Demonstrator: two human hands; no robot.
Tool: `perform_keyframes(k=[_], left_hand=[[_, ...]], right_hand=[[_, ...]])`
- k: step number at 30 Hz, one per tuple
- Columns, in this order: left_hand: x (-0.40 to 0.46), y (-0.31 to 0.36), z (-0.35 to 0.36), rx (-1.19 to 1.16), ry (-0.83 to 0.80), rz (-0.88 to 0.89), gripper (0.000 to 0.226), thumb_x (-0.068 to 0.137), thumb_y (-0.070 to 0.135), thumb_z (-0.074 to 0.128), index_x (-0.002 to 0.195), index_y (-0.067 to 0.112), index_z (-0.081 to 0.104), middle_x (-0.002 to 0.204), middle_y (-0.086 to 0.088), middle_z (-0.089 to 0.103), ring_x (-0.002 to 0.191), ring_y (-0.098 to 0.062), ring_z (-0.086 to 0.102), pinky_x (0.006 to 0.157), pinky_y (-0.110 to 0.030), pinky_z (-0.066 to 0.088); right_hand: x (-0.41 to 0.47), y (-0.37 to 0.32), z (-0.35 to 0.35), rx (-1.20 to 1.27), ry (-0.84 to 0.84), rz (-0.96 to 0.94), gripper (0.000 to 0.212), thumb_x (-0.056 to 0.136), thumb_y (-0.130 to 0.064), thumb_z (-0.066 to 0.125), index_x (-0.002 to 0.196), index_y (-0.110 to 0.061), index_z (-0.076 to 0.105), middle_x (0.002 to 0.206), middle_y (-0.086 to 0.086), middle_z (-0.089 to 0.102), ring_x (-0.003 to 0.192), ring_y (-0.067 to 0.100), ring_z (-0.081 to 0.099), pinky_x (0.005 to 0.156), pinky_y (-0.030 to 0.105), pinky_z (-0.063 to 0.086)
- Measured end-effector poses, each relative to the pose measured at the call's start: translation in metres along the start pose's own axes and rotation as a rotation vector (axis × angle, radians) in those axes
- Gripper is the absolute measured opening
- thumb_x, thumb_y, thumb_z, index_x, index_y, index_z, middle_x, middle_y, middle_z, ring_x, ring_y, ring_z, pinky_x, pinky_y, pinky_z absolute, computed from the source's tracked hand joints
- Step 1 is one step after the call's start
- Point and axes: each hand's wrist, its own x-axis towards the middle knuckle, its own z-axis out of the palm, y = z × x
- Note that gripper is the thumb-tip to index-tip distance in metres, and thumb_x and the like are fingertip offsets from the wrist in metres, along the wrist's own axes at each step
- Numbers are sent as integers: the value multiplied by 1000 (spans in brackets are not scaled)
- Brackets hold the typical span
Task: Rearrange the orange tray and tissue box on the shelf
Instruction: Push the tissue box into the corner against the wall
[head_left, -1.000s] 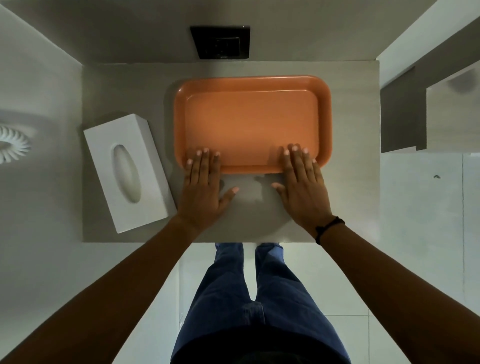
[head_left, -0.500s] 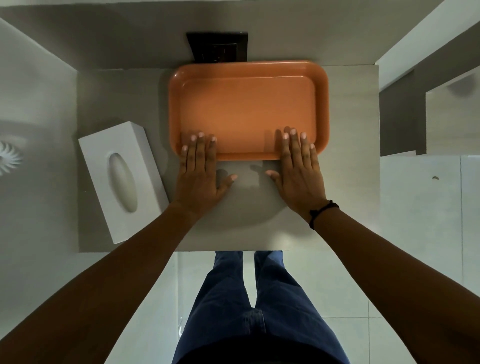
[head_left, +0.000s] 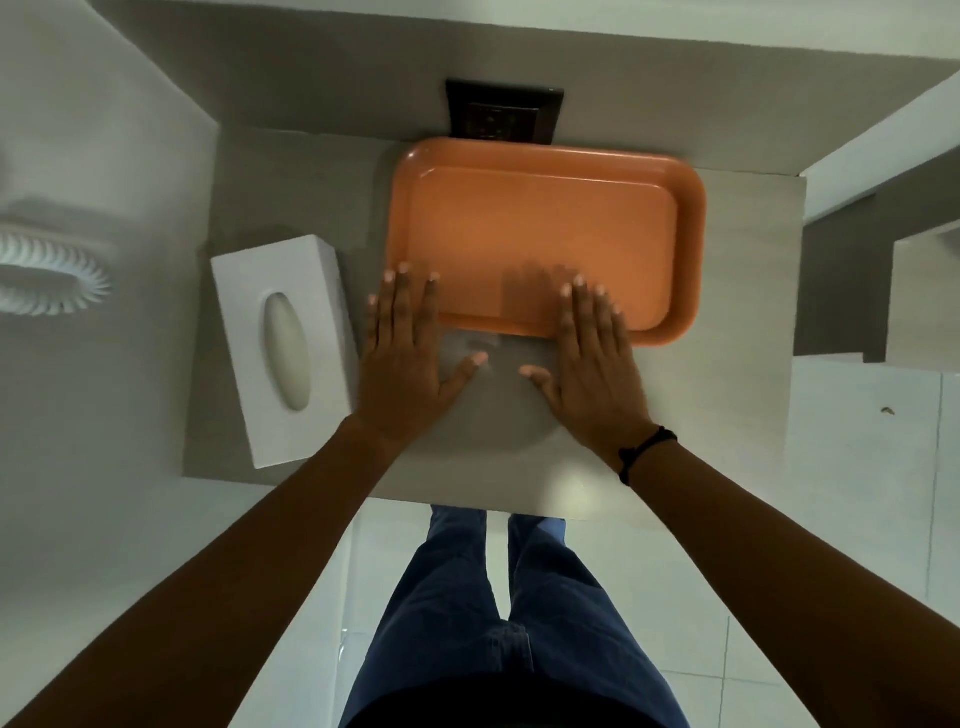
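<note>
The shelf (head_left: 737, 322) is a pale grey slab set into a corner, with a dark wall socket (head_left: 504, 115) at its back edge. On it, the orange tray (head_left: 540, 228) takes up the middle and right, its long axis running left to right and its far rim up against the back wall just under the socket. It is a shallow rounded rectangle with a raised lip, and it carries nothing.

The tissue box (head_left: 283, 345) lies at the left front of the shelf, white, with an oval slot on top; its long axis runs front to back, slightly skewed, so it sits crosswise to the tray and just apart from the tray's left end.

The left hand (head_left: 402, 364) lies flat and spread, fingertips at the tray's near left corner, its outer edge just beside the box. The right hand (head_left: 592, 369) is also flat and spread, fingers over the tray's near rim. The left hand is clearly the nearer one to the box, which lies directly to its left, so moving the box looks like its job.
</note>
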Motion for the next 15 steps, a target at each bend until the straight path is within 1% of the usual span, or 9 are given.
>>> perform_keyframes(k=[2,4,6,8,11,15], left_hand=[[-13,-19,-14,14,37,-168,107,101,83,35,173,6,15,180,-25,10,169,-42,7,138,-55,8],[-34,-41,-25,25,67,-343,108,101,82,37,173,6,13,180,-26,8,168,-44,5,138,-55,7],[-54,-55,-32,16,52,-467,111,100,81,40,173,4,10,180,-27,6,168,-46,4,138,-57,7],[-71,-63,-32,11,13,-540,117,97,83,44,172,1,8,179,-28,6,168,-47,5,137,-58,8],[-80,-65,-24,-1,-18,-584,123,94,87,42,172,-2,7,180,-27,7,168,-44,7,138,-55,10],[-78,-67,-15,14,9,-610,117,95,80,43,171,-4,11,180,-25,12,169,-40,11,137,-55,15]], right_hand=[[2,-31,2,5,-6,-189,98,108,-75,20,171,-1,9,180,20,7,168,39,12,137,54,16],[0,-63,8,0,-18,-384,98,107,-74,30,171,-2,12,180,19,13,168,36,16,136,53,20],[-2,-86,17,8,-48,-482,99,105,-74,37,171,-3,16,180,17,16,168,34,19,135,52,24],[-2,-102,28,6,-85,-512,99,104,-74,35,170,-3,18,179,18,19,167,35,22,135,53,26],[-1,-108,44,-21,-99,-506,102,102,-76,41,170,-3,21,178,21,21,166,38,24,134,56,26],[-2,-107,58,-18,-65,-493,104,102,-81,36,171,-6,17,180,18,15,168,35,18,135,55,20]])
